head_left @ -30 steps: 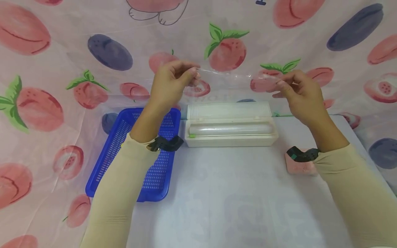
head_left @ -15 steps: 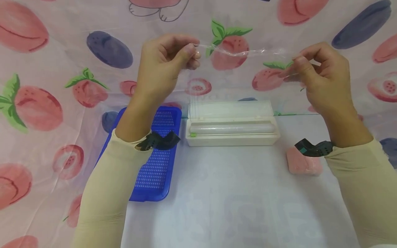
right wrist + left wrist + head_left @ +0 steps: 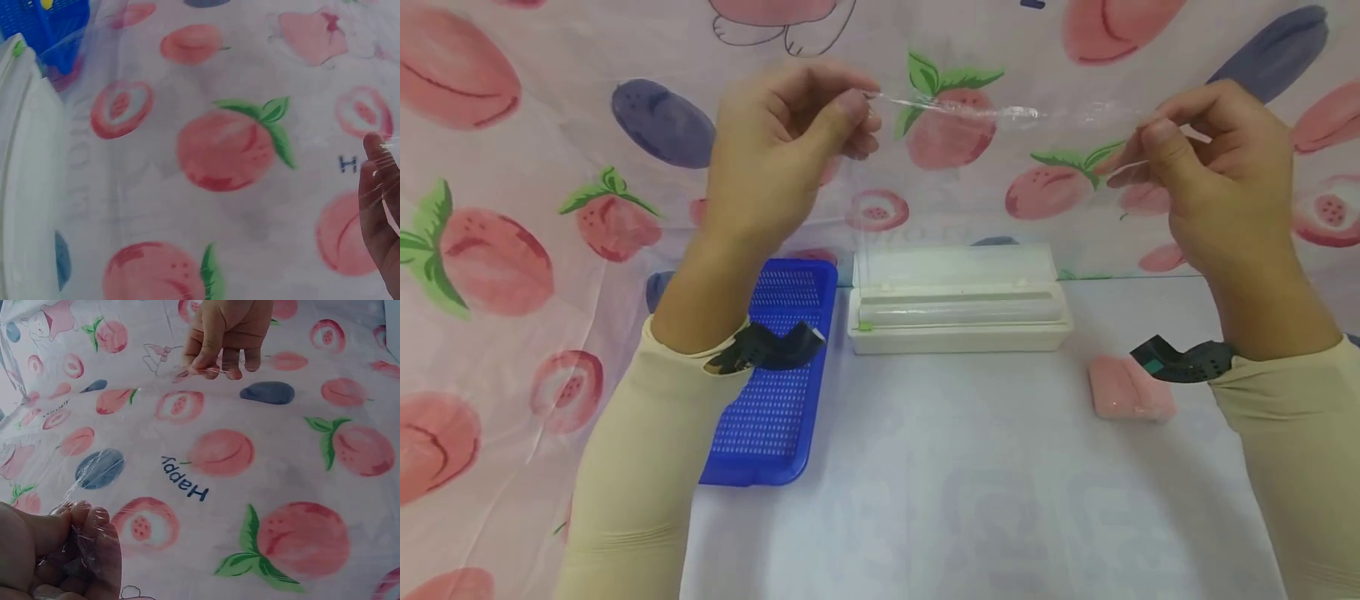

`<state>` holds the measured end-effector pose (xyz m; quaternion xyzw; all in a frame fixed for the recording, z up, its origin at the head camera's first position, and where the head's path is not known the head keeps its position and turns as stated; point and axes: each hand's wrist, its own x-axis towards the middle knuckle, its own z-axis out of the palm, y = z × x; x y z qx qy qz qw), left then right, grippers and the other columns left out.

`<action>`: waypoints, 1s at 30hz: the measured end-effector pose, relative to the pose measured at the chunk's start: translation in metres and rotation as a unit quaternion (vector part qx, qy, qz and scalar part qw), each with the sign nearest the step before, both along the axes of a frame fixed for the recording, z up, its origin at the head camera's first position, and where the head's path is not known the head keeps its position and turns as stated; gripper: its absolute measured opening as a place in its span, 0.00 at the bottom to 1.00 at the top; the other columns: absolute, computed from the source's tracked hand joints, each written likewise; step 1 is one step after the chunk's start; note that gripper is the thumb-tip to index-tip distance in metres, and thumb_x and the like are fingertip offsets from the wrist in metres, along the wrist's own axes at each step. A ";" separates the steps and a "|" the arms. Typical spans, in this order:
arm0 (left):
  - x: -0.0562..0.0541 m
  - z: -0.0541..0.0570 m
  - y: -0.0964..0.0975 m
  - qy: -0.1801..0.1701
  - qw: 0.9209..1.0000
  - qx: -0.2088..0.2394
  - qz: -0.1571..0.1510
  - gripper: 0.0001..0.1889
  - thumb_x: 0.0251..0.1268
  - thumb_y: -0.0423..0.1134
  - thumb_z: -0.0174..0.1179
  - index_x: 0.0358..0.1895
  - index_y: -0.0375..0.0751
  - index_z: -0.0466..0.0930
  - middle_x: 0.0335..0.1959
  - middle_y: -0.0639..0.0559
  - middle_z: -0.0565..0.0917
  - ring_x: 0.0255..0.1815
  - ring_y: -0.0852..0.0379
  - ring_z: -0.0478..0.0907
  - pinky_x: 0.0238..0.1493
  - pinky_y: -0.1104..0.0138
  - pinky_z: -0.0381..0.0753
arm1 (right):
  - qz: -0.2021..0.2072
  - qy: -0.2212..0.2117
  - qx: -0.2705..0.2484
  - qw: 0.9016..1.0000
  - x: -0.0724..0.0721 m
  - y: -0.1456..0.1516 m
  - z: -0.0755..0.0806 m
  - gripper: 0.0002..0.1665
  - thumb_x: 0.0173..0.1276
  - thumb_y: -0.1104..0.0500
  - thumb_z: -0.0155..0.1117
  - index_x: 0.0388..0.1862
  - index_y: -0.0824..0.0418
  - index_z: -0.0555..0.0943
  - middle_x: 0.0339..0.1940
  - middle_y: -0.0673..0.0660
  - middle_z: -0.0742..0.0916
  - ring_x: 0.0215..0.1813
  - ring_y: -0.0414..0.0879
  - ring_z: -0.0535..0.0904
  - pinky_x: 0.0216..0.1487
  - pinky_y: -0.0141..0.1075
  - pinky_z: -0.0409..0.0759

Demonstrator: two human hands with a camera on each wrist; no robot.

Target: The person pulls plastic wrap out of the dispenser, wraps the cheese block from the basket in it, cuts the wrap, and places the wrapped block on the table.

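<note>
A thin sheet of clear cling film (image 3: 1022,112) spans the space between both raised hands, its top edge glinting. My left hand (image 3: 782,150) pinches the left end between thumb and fingertips; in the left wrist view, crinkled film lies over those fingers (image 3: 94,550). At the other end, my right hand (image 3: 1232,175) pinches the film with thumb and index finger. Faint vertical lines of film run down from the left hand toward a white cling film box (image 3: 955,339). The box's lid (image 3: 955,265) stands up, with the roll (image 3: 958,312) inside and a green slider (image 3: 866,327) at its left.
A blue perforated basket (image 3: 808,450) lies left of the box, partly under my left forearm. On the right of the white table (image 3: 940,467) sits a pink block (image 3: 1127,390) with a shiny clear covering. A fruit-patterned cloth (image 3: 880,50) hangs behind.
Both hands have moved up and apart, drawing the cling film higher and wider between them. The box, basket and pink block stay in place.
</note>
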<state>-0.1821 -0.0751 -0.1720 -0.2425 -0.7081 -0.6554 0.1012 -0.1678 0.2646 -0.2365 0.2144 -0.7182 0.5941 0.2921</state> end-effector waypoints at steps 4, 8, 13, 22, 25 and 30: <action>0.005 0.005 -0.003 0.005 1.000 -0.004 -0.016 0.06 0.72 0.29 0.61 0.44 0.31 0.86 0.32 0.47 0.85 0.37 0.49 0.84 0.46 0.68 0.86 | -0.002 -0.002 0.004 1.000 0.003 -0.002 0.006 0.11 0.75 0.67 0.60 0.46 0.78 0.79 0.34 0.58 0.86 0.34 0.44 0.88 0.43 0.28 0.86; 0.020 -0.013 -0.011 0.004 0.998 -0.047 -0.050 0.07 0.74 0.29 0.59 0.47 0.30 0.85 0.36 0.46 0.86 0.38 0.50 0.85 0.47 0.66 0.87 | 0.110 -0.027 -0.045 0.993 0.010 0.002 -0.010 0.07 0.73 0.74 0.58 0.44 0.82 0.77 0.36 0.60 0.88 0.38 0.48 0.89 0.43 0.30 0.87; 0.064 -0.045 -0.020 0.060 0.981 -0.116 -0.142 0.07 0.69 0.22 0.60 0.45 0.29 0.85 0.36 0.46 0.88 0.38 0.54 0.86 0.43 0.64 0.87 | 0.237 -0.009 -0.038 0.971 0.042 0.007 -0.037 0.08 0.71 0.76 0.60 0.42 0.85 0.77 0.40 0.62 0.89 0.42 0.48 0.88 0.45 0.28 0.86; 0.152 -0.110 -0.031 0.164 0.895 -0.238 -0.340 0.09 0.73 0.29 0.59 0.49 0.44 0.86 0.41 0.57 0.88 0.43 0.69 0.81 0.51 0.81 0.79 | 0.415 -0.049 0.049 0.907 0.127 0.029 -0.089 0.14 0.66 0.82 0.57 0.46 0.73 0.81 0.49 0.60 0.87 0.54 0.46 0.82 0.56 0.29 0.80; 0.169 -0.139 -0.036 0.149 0.876 -0.264 -0.374 0.08 0.76 0.33 0.57 0.48 0.46 0.85 0.40 0.59 0.87 0.43 0.73 0.80 0.52 0.85 0.76 | 0.414 -0.116 0.108 0.897 0.151 0.044 -0.122 0.27 0.56 0.87 0.60 0.48 0.64 0.83 0.49 0.57 0.88 0.55 0.43 0.83 0.56 0.27 0.80; 0.179 -0.199 -0.042 0.038 0.868 -0.287 -0.404 0.08 0.77 0.36 0.58 0.52 0.44 0.84 0.38 0.58 0.89 0.42 0.79 0.80 0.47 0.85 0.77 | 0.397 -0.208 0.142 0.882 0.174 0.048 -0.182 0.27 0.58 0.84 0.64 0.48 0.58 0.86 0.48 0.55 0.89 0.57 0.42 0.83 0.59 0.25 0.79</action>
